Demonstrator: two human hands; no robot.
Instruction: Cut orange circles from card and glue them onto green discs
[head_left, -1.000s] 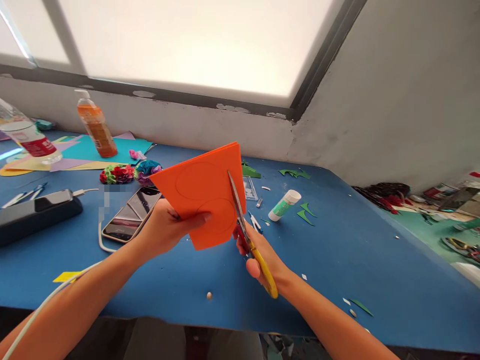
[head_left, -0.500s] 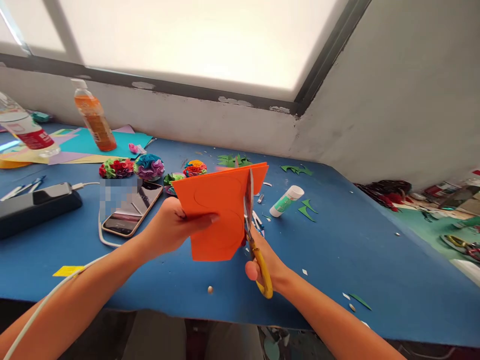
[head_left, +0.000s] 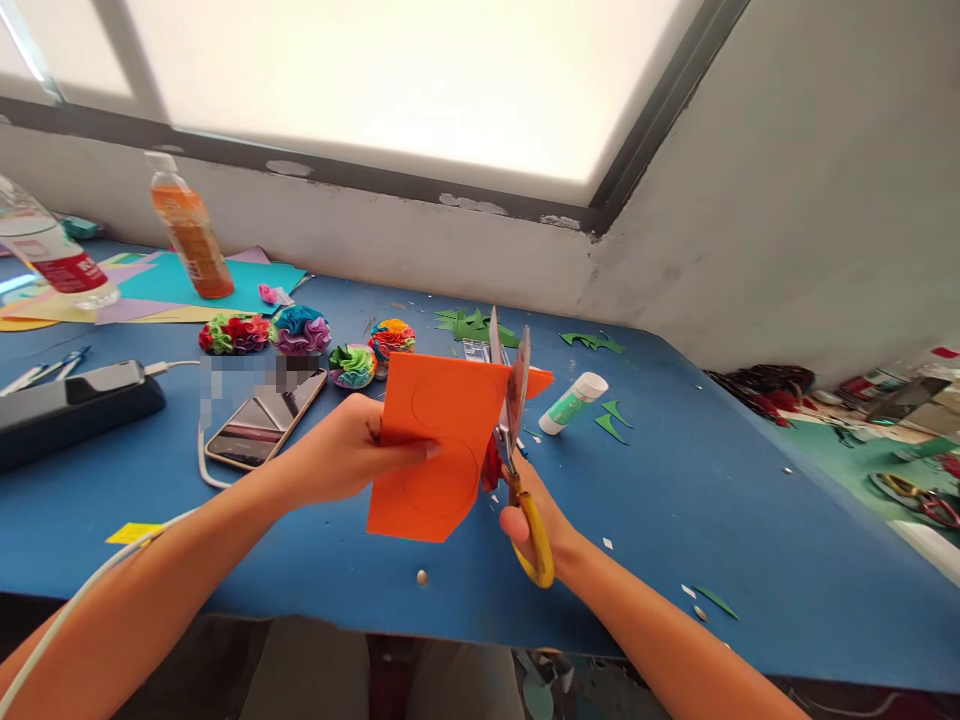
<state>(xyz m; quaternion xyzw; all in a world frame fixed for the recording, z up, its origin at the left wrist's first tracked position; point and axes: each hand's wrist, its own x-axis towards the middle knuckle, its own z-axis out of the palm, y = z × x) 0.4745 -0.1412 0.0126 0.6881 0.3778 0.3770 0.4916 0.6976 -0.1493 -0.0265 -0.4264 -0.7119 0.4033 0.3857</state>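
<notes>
Head view showed the right hand (head_left: pixel 551 510) closed round the handles of yellow-handled scissors (head_left: pixel 516 410). Their blades stood apart, one before the orange paper (head_left: pixel 409 425), the other's tip rising behind it. The left hand (head_left: pixel 349 455) pinched that paper by its left side, thumb on the near face, above the blue table (head_left: pixel 322 570). Beyond lay a phone (head_left: pixel 262 430) to the left, then ruffled flowers (head_left: pixel 301 330), with a bottle of orange drink (head_left: pixel 191 240) standing farther back.

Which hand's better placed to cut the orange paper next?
Right, I'd say: the right hand holds the scissors, blades apart at the orange paper. The left hand grips that paper, with no cutting tool visible in it.
</notes>
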